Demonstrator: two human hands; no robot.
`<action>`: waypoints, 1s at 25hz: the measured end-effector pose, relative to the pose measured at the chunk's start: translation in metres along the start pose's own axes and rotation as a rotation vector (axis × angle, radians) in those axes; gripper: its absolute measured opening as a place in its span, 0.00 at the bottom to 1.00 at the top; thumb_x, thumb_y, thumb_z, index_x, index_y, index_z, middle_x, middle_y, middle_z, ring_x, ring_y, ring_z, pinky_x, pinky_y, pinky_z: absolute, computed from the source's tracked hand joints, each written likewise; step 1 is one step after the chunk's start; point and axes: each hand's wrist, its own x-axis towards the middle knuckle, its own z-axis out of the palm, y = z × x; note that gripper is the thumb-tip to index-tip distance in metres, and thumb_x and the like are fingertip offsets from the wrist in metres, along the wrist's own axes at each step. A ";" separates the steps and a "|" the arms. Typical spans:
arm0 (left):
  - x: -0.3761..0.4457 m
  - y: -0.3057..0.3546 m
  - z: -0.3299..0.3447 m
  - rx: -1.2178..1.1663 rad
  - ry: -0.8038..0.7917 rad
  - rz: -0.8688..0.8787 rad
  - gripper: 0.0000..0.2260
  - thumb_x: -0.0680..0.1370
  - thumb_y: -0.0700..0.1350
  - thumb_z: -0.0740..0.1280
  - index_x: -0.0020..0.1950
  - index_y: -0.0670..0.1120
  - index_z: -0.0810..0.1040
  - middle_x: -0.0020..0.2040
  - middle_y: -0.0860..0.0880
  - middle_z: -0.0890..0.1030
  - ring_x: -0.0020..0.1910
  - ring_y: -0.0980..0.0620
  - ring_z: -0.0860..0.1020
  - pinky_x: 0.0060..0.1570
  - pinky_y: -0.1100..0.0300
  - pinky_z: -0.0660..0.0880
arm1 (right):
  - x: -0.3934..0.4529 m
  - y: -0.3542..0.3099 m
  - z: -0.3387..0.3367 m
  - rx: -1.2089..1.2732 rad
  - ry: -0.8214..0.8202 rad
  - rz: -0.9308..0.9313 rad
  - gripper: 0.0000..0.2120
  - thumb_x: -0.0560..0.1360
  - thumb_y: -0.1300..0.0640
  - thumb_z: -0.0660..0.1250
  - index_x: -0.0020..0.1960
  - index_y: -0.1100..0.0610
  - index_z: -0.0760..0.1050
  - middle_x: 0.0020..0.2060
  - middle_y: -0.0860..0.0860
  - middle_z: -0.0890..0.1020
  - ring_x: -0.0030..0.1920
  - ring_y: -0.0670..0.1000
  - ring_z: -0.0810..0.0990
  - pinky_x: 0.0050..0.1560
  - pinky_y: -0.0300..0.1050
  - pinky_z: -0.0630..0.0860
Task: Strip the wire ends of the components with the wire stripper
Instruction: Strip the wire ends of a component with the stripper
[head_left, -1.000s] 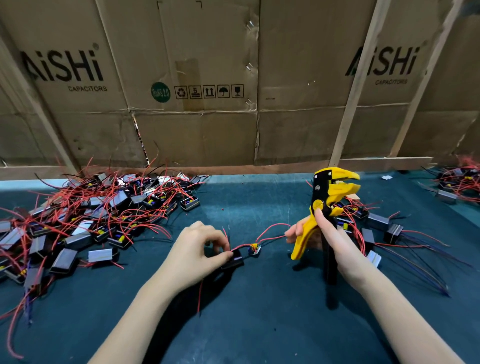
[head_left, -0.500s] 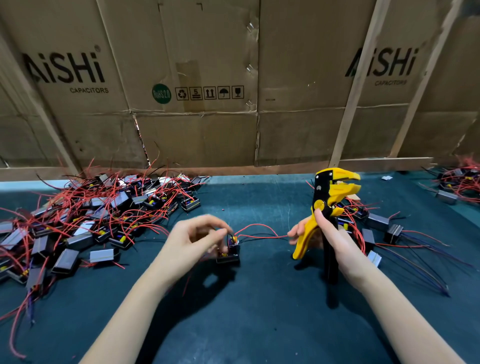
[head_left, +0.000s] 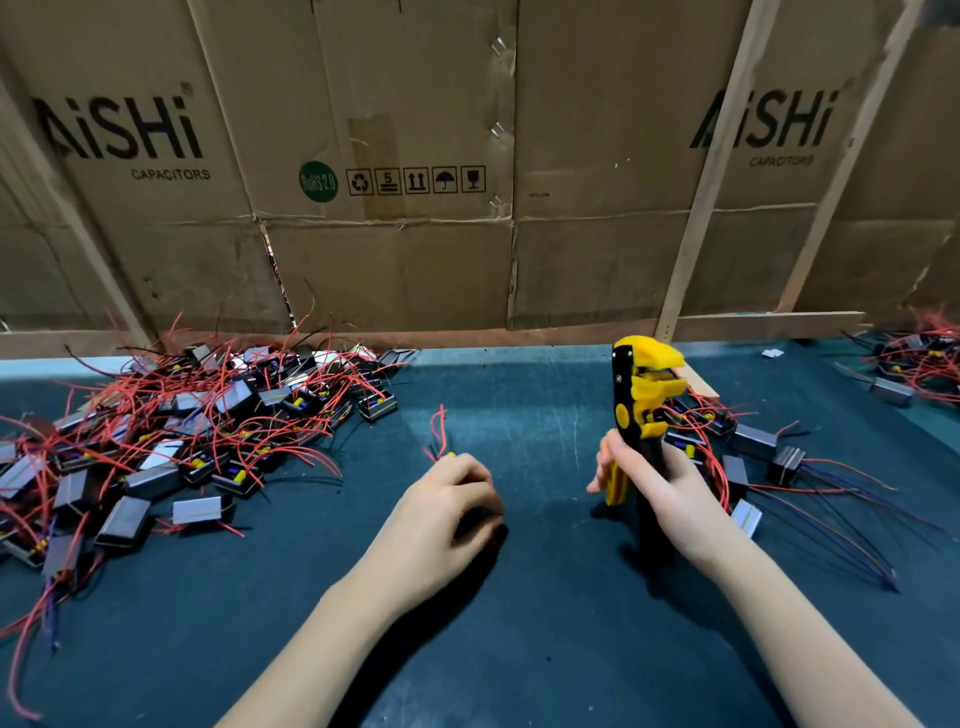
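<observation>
From the head camera, the left hand (head_left: 449, 501) is curled over a small component (head_left: 480, 519) just above the dark green counter (head_left: 519, 649). Its grip is closed round that part, which is mostly hidden and blurred under the fingers. Red wire ends (head_left: 439, 431) stick up past the knuckles, with a speck of yellow at their base.

The right hand (head_left: 660, 488) holds the wire stripper (head_left: 636, 410) upright, its grip wrapped round the black and yellow handles. The yellow head points to the right, well apart from the left hand. The jaws stand slightly parted, and no wire is seen between them.

On the left of the counter lies a big heap of components (head_left: 171, 441), dark blocks with silver faces tangled in red leads. Just behind and to the right of the stripper sits a smaller group of components (head_left: 753, 452), some with blue and red wires trailing toward the near edge. Another red-wired cluster (head_left: 919, 364) lies at the far right.

Behind the counter stands a wall of cardboard boxes (head_left: 389, 260) printed "AiSHi CAPACITORS", crossed by pale wooden slats (head_left: 696, 223).
</observation>
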 end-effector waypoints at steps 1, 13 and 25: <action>0.000 -0.003 -0.001 0.027 -0.013 0.019 0.03 0.75 0.37 0.70 0.44 0.45 0.82 0.47 0.52 0.76 0.49 0.52 0.75 0.52 0.61 0.72 | -0.001 0.000 0.000 -0.076 0.003 -0.024 0.24 0.74 0.37 0.67 0.42 0.59 0.75 0.36 0.56 0.81 0.43 0.56 0.81 0.53 0.53 0.75; 0.006 -0.013 -0.012 0.518 0.032 0.115 0.08 0.65 0.41 0.79 0.40 0.50 0.85 0.44 0.57 0.85 0.47 0.51 0.83 0.45 0.60 0.65 | -0.005 -0.003 0.003 -0.262 -0.008 -0.090 0.24 0.71 0.39 0.64 0.41 0.62 0.72 0.35 0.60 0.77 0.34 0.47 0.76 0.40 0.35 0.70; 0.004 -0.001 -0.006 -0.228 0.242 -0.335 0.05 0.74 0.40 0.74 0.42 0.50 0.81 0.35 0.56 0.83 0.36 0.56 0.81 0.44 0.55 0.77 | -0.003 0.007 0.006 -1.127 0.341 -0.217 0.25 0.67 0.34 0.70 0.38 0.54 0.66 0.33 0.49 0.72 0.36 0.56 0.72 0.38 0.49 0.67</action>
